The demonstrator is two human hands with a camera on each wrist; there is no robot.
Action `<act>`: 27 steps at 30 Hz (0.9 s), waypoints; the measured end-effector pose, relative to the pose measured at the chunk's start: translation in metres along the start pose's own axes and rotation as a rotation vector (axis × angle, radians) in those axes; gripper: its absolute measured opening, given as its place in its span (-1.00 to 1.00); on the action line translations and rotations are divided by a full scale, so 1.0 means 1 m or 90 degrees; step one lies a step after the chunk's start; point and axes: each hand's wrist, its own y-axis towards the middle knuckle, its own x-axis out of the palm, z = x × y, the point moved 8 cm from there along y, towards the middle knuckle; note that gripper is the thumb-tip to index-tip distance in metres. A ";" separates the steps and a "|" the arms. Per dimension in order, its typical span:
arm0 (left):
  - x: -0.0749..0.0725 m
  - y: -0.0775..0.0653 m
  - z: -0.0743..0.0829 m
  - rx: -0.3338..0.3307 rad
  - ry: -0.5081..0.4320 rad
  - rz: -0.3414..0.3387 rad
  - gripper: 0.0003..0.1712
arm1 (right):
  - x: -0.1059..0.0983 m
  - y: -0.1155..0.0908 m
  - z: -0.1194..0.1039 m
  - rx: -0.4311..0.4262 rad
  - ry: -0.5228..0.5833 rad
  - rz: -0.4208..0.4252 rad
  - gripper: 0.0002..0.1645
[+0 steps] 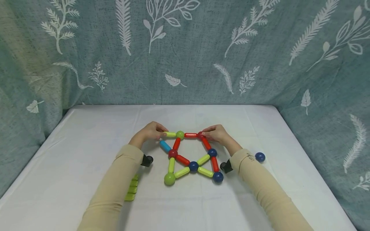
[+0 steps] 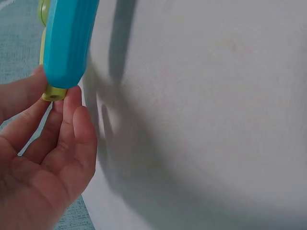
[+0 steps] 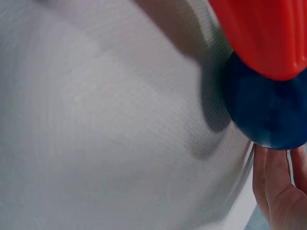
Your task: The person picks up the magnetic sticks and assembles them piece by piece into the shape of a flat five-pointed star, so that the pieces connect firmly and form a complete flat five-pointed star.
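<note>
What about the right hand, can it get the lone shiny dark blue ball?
Probably yes: nothing blocks the dark blue ball beside the right sleeve, but the right hand must first release the round red ball.

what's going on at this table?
A person is handling a flat frame of rods and balls with both hands. The left hand pinches a light green rod at the upper green ball; the right hand holds the upper-right red ball. A blue rod juts from the frame, its outer end joined to no ball. Apart from the frame lie a dark blue ball and several green rods, partly hidden by the left sleeve.
</note>
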 end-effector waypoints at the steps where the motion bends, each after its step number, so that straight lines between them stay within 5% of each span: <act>1: 0.000 0.000 -0.001 -0.004 0.001 -0.001 -0.68 | 0.000 0.000 0.000 0.000 0.000 0.000 -0.64; 18: 0.003 -0.008 -0.003 -0.010 0.015 -0.017 -0.63 | 0.002 -0.001 0.000 -0.005 -0.002 -0.006 -0.63; 23: -0.004 -0.018 0.007 0.054 0.086 0.024 -0.52 | 0.003 0.000 0.000 -0.006 0.001 -0.020 -0.63; 27: -0.007 -0.040 0.023 0.128 0.137 0.090 -0.60 | 0.003 0.000 -0.001 -0.007 -0.003 -0.028 -0.63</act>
